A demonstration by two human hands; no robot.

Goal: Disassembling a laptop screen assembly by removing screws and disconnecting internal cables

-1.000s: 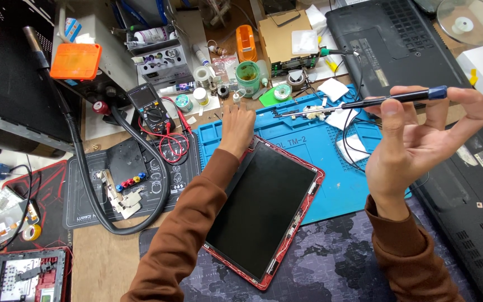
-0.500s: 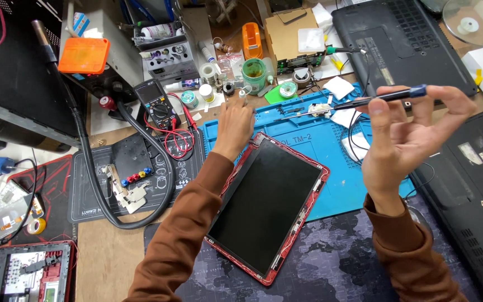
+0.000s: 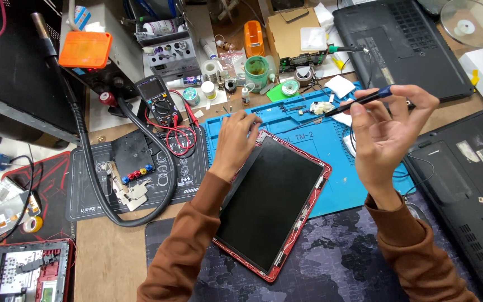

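While left hand [image 3: 238, 137] rests w/ fingers curled on the top corner of the red-framed tablet [image 3: 269, 204], right hand [image 3: 389, 131] is raised, fingers pinching a blue-handled screwdriver [image 3: 359, 102] held level above the blue mat [image 3: 308, 145]. Tablet: lies screen-up, tilted, across blue mat & dark mat edge on the bench [image 3: 113, 257]. Nearby: multimeter [image 3: 160, 103] w/ red leads, black laptop [image 3: 465, 184] base-up at right. Risk, as judged: screwdriver tip could slip & scratch the screen; tablet could slide if left-hand pressure eases.
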